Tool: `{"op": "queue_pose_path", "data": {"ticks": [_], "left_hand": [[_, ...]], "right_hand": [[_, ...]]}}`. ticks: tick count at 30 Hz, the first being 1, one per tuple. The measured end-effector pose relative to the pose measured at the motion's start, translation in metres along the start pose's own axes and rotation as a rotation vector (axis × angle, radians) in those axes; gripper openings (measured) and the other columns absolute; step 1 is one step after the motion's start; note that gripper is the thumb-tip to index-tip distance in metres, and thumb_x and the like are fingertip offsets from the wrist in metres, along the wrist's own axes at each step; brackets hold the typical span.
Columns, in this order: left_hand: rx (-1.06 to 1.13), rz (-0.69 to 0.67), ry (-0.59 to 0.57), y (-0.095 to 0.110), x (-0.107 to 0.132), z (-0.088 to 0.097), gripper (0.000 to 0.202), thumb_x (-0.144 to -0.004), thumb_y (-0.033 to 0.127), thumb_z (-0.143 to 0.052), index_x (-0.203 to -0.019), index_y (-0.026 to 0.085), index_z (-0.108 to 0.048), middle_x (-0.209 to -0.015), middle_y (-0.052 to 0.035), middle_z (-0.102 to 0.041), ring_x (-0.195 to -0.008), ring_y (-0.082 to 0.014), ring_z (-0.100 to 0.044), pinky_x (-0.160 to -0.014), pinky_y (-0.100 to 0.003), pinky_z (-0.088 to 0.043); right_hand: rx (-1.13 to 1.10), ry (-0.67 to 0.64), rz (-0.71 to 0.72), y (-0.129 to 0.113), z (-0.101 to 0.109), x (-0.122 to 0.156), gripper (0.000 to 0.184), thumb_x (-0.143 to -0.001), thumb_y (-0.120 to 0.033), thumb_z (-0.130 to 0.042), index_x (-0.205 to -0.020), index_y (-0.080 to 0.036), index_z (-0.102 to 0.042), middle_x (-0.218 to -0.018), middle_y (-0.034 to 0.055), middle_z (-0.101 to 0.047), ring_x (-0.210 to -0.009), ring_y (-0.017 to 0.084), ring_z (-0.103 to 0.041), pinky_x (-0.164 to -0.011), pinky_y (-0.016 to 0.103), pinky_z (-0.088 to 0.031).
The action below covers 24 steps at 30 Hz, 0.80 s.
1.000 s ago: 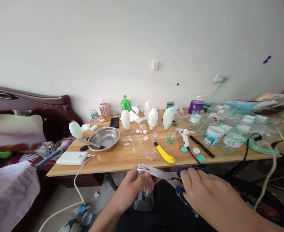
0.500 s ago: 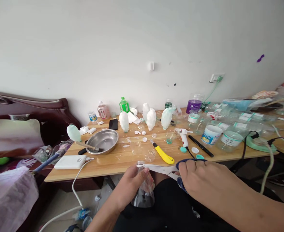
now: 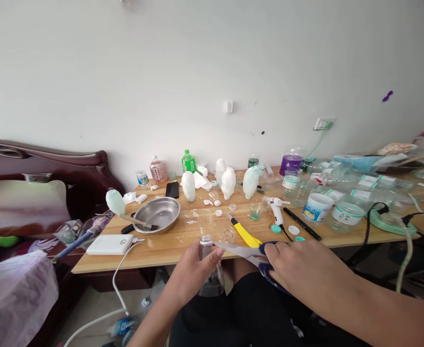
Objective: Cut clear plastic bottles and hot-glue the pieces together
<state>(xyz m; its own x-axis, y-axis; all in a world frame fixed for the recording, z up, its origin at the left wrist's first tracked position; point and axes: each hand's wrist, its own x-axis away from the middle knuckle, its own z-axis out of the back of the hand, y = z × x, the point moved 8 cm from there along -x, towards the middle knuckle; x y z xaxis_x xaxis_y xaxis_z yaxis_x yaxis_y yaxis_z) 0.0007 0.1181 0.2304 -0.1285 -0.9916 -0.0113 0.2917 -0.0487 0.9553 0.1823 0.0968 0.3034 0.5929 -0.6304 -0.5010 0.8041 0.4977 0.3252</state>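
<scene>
My left hand is wrapped round a clear plastic bottle top, its threaded neck upward and its wide cut end down over my lap. Dark-handled scissors are gripped in my right hand, with the blades pointing left at the bottle just below its neck. The tips lie by my left thumb; whether they touch the plastic I cannot tell. Beyond the scissors lies a yellow utility knife on the wooden table.
A metal bowl with a brush across it and a white power bank are at the left. Several white coated shapes stand mid-table. A glue gun, a black marker and several clear bottles are at the right.
The bottle top has come up slightly and shifted a little left with my left hand. The scissors' blades now tilt more, still by the neck. The whole view has shifted slightly.
</scene>
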Motion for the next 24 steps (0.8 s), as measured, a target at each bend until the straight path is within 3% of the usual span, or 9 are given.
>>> {"op": "queue_pose_path", "data": {"ticks": [3,7,9,11,14,16,19,24], "left_hand": [[0.11,-0.033,0.065,-0.003,0.002,0.008,0.036,-0.09,0.052,-0.055,-0.103,0.019,-0.047,-0.08,-0.0027,-0.067,-0.072,-0.0167,-0.06,-0.073,-0.031,-0.046],[0.403,-0.05,0.011,-0.004,0.012,0.007,0.027,-0.096,0.05,-0.045,-0.097,0.023,-0.04,-0.086,-0.0032,-0.07,-0.068,-0.0155,-0.062,-0.07,-0.031,-0.048],[0.528,-0.058,0.001,-0.004,0.017,0.007,0.025,-0.097,0.048,-0.042,-0.096,0.023,-0.042,-0.092,-0.0046,-0.07,-0.071,-0.0159,-0.063,-0.069,-0.031,-0.049],[0.605,-0.078,0.022,-0.003,0.023,0.01,0.024,-0.097,0.046,-0.041,-0.097,0.022,-0.046,-0.095,-0.0057,-0.07,-0.072,-0.0166,-0.064,-0.067,-0.03,-0.049],[0.632,-0.111,0.036,0.001,0.029,0.011,0.029,-0.095,0.047,-0.046,-0.104,0.02,-0.052,-0.092,-0.0069,-0.069,-0.071,-0.0177,-0.064,-0.066,-0.031,-0.049],[0.597,-0.128,0.02,0.006,0.033,0.009,0.034,-0.091,0.048,-0.054,-0.11,0.02,-0.054,-0.093,-0.0066,-0.067,-0.073,-0.0186,-0.064,-0.069,-0.032,-0.05],[0.448,-0.165,0.007,0.016,0.037,0.004,0.035,-0.086,0.047,-0.064,-0.107,0.02,-0.057,-0.091,-0.0048,-0.065,-0.078,-0.0186,-0.062,-0.074,-0.031,-0.049],[0.234,-0.131,0.064,0.026,0.038,0.001,0.029,-0.084,0.045,-0.067,-0.093,0.019,-0.06,-0.086,-0.0038,-0.064,-0.082,-0.0187,-0.059,-0.076,-0.028,-0.046]], "right_hand": [[-0.072,-0.111,0.024,-0.009,-0.026,0.007,0.017,-0.068,-0.019,-0.074,-0.067,-0.022,-0.058,-0.052,-0.001,-0.066,-0.044,0.02,-0.064,-0.043,0.029,-0.029],[-0.361,-0.095,-0.204,-0.008,-0.046,0.028,0.02,-0.089,-0.034,-0.058,-0.073,-0.024,-0.053,-0.057,-0.0023,-0.067,-0.05,0.018,-0.068,-0.045,0.025,-0.039],[-0.516,-0.108,-0.248,-0.012,-0.049,0.04,0.023,-0.096,-0.039,-0.049,-0.077,-0.025,-0.051,-0.062,-0.0023,-0.068,-0.054,0.016,-0.069,-0.047,0.021,-0.045],[-0.529,-0.089,-0.234,-0.016,-0.042,0.048,0.022,-0.096,-0.043,-0.047,-0.086,-0.024,-0.051,-0.074,0.0015,-0.069,-0.064,0.017,-0.07,-0.053,0.022,-0.051],[-0.311,0.053,-0.181,-0.015,-0.015,0.049,0.035,-0.091,-0.048,-0.048,-0.104,-0.016,-0.052,-0.096,0.0155,-0.067,-0.086,0.028,-0.069,-0.069,0.035,-0.058],[-0.175,0.13,-0.171,-0.013,0.0,0.045,0.035,-0.088,-0.041,-0.049,-0.107,-0.012,-0.051,-0.1,0.0199,-0.064,-0.092,0.033,-0.066,-0.072,0.042,-0.058],[-0.097,0.182,-0.174,-0.012,0.014,0.037,0.025,-0.081,-0.029,-0.048,-0.101,-0.015,-0.052,-0.097,0.0161,-0.061,-0.089,0.03,-0.065,-0.066,0.038,-0.058],[-0.109,0.175,-0.188,-0.018,0.018,0.031,0.022,-0.077,-0.026,-0.051,-0.098,-0.018,-0.052,-0.093,0.0106,-0.06,-0.088,0.027,-0.064,-0.065,0.033,-0.057]]}}
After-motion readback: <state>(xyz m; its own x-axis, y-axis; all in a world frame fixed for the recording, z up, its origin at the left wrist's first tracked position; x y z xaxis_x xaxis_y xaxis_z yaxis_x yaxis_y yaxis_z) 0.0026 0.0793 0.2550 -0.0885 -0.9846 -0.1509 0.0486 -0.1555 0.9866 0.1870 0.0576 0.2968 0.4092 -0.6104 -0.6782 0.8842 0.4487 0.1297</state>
